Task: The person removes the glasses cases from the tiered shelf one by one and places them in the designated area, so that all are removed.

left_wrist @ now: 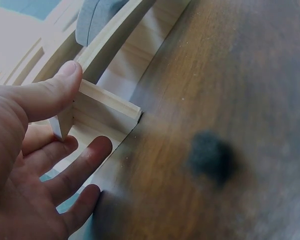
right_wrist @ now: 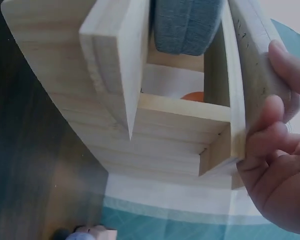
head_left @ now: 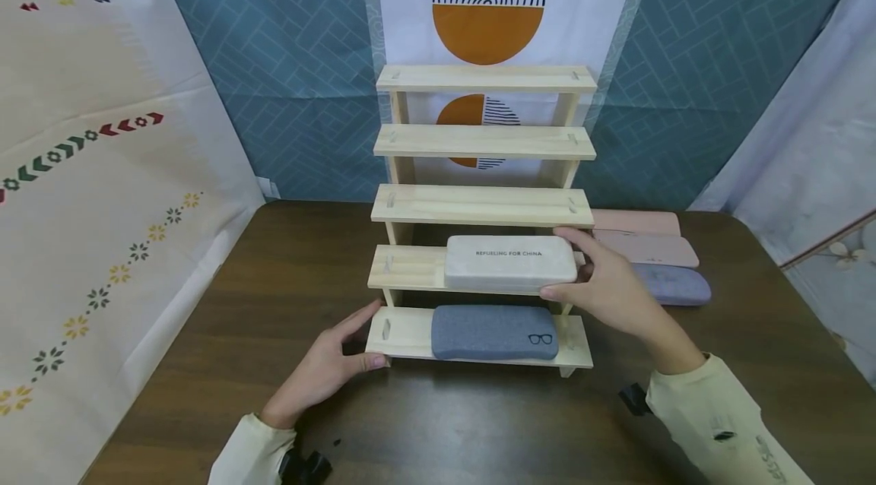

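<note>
A light wooden tiered shelf (head_left: 482, 204) stands on the table. My left hand (head_left: 327, 365) pinches the left end of its lowest board, thumb on the board's edge and a finger underneath in the left wrist view. On the second board from the bottom lies a white glasses case (head_left: 509, 271) printed "REFUELING FOR CHINA". My right hand (head_left: 605, 283) grips that case's right end between thumb and fingers. Below it, a blue-grey glasses case (head_left: 479, 333) with a small glasses drawing rests on the lowest board. The right wrist view shows its end (right_wrist: 187, 27) too.
Right of the shelf, a pink case (head_left: 639, 221), a paler pink case (head_left: 650, 248) and a blue-purple case (head_left: 674, 285) lie on the dark wooden table (head_left: 438, 424). Three higher boards rise behind the white case. Patterned cloths hang behind and at both sides.
</note>
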Action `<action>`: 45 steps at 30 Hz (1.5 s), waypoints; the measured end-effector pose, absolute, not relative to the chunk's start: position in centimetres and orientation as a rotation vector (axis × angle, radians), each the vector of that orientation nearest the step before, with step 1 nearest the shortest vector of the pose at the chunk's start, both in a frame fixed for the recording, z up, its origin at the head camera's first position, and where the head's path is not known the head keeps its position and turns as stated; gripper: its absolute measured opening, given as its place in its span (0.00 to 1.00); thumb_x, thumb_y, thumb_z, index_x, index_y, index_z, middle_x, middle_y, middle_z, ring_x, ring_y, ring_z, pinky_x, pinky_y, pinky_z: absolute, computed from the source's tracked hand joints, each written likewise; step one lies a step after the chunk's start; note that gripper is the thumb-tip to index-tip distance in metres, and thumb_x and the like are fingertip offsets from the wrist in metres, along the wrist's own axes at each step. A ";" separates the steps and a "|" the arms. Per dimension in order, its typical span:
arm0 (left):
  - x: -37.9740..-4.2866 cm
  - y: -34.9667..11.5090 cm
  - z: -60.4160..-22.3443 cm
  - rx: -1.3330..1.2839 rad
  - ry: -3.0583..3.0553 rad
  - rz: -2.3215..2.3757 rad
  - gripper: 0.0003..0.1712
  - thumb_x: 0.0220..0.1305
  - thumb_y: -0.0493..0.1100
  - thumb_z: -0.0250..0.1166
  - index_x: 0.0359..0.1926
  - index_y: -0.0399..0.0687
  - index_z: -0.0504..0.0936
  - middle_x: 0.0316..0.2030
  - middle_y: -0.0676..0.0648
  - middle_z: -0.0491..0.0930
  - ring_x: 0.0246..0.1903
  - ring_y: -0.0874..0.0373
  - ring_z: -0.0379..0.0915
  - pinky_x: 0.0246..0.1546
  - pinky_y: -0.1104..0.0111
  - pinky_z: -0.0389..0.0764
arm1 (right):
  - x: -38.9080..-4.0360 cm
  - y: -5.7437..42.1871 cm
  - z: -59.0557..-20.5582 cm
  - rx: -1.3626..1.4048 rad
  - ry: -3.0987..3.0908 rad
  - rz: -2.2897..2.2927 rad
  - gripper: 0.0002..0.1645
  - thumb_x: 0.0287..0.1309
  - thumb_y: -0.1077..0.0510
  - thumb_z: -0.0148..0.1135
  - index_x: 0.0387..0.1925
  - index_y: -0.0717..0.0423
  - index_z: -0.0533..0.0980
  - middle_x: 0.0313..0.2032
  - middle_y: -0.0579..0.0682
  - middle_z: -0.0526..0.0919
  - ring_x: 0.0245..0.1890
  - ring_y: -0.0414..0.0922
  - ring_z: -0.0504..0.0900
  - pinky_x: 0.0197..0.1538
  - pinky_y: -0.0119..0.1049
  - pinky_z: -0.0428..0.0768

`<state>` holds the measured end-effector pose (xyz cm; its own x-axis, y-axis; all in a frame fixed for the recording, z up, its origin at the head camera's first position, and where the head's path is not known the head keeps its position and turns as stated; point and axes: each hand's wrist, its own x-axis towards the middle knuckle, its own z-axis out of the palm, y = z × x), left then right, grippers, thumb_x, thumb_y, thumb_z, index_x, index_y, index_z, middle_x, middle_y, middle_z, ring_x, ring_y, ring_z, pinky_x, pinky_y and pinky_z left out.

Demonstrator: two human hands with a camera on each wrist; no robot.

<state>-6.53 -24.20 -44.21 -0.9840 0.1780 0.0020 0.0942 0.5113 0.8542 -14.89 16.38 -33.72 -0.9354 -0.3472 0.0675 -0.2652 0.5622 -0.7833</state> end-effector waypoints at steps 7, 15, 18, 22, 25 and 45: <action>-6.6 -24.2 -44.2 0.256 2.645 1.506 0.51 0.53 0.47 0.79 0.76 0.53 0.65 0.72 0.45 0.64 0.65 0.42 0.67 0.62 0.42 0.65 | -15.3 15.3 -33.7 -0.568 2.794 -1.049 0.63 0.52 0.35 0.76 0.79 0.57 0.55 0.68 0.65 0.69 0.52 0.55 0.78 0.46 0.52 0.79; -6.6 -24.3 -44.2 0.239 2.644 1.498 0.52 0.53 0.49 0.79 0.77 0.54 0.65 0.73 0.46 0.64 0.67 0.41 0.64 0.64 0.41 0.63 | -15.6 14.6 -33.5 -0.634 2.818 -0.969 0.60 0.54 0.42 0.77 0.78 0.57 0.55 0.70 0.61 0.67 0.57 0.56 0.76 0.53 0.57 0.76; -6.6 -24.3 -44.1 0.238 2.645 1.500 0.52 0.53 0.49 0.80 0.76 0.55 0.65 0.73 0.46 0.63 0.69 0.42 0.61 0.65 0.41 0.61 | -15.6 14.4 -33.4 -0.631 2.817 -0.971 0.60 0.53 0.43 0.78 0.78 0.57 0.56 0.71 0.60 0.66 0.59 0.57 0.74 0.56 0.59 0.73; -6.6 -24.3 -44.2 0.233 2.641 1.504 0.52 0.53 0.49 0.80 0.76 0.57 0.65 0.73 0.47 0.63 0.69 0.43 0.61 0.65 0.41 0.61 | -15.6 14.3 -33.3 -0.632 2.818 -0.972 0.59 0.52 0.42 0.78 0.78 0.57 0.57 0.71 0.60 0.66 0.61 0.57 0.73 0.58 0.61 0.71; -6.6 -24.3 -44.2 0.242 2.642 1.502 0.52 0.53 0.49 0.79 0.77 0.56 0.65 0.73 0.47 0.63 0.69 0.43 0.61 0.65 0.41 0.61 | -15.6 14.3 -33.3 -0.646 2.819 -0.976 0.59 0.52 0.41 0.78 0.77 0.57 0.58 0.70 0.61 0.67 0.61 0.58 0.73 0.58 0.62 0.71; -6.5 -24.2 -44.3 0.251 2.646 1.505 0.51 0.54 0.48 0.79 0.77 0.53 0.64 0.73 0.49 0.63 0.69 0.43 0.61 0.65 0.42 0.62 | -16.1 14.4 -33.9 -0.757 2.902 -0.807 0.59 0.55 0.39 0.75 0.78 0.57 0.56 0.69 0.62 0.68 0.60 0.58 0.73 0.57 0.61 0.71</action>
<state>-6.51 -24.21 -44.26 -0.9827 0.1850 0.0055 0.0993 0.5019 0.8592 -16.06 14.36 -33.95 -0.8805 -0.4647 0.0934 -0.4462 0.7460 -0.4943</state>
